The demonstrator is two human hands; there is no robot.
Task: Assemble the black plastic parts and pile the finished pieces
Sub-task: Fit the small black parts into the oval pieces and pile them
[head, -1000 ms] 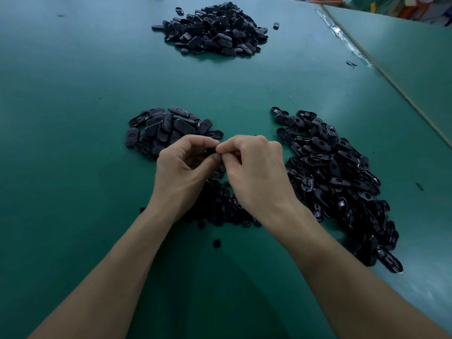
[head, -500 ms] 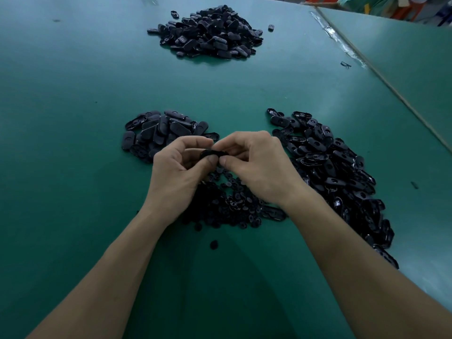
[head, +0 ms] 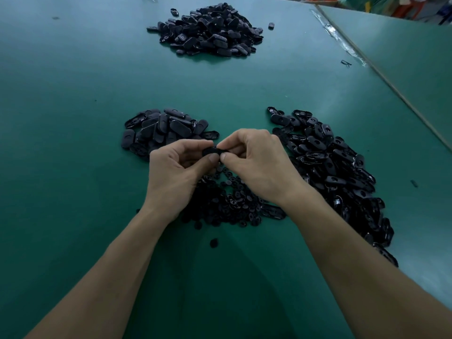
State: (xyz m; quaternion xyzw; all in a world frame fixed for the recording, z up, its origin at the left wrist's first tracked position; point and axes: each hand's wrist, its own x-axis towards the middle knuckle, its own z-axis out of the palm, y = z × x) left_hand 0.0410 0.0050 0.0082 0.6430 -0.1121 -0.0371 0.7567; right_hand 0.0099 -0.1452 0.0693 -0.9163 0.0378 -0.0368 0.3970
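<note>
Both forearms reach in from the near side of the green tabletop point(head: 73, 99), wrists angled inward so the hands meet at its middle. The left hand point(head: 175, 172) and right hand point(head: 260, 165) curl their fingers point(head: 193, 145) and thumbs, pinching 1 black oval part point(head: 211, 151) between them above a heap of small black pieces point(head: 227, 204). A larger pile of black parts point(head: 210, 30) lies toward the far edge.

Table point(head: 73, 167): green, flat surface.
Far pile point(head: 208, 30): black parts, heaped at the far middle.
Left pile point(head: 161, 128): smooth oval pieces, lay left of centre.
Right pile point(head: 342, 172): open shells, stretched toward the near edge.
Near pile point(head: 227, 206): small pieces, lay between those two.
Stray piece point(head: 214, 242): lay alone, near the near pile.
</note>
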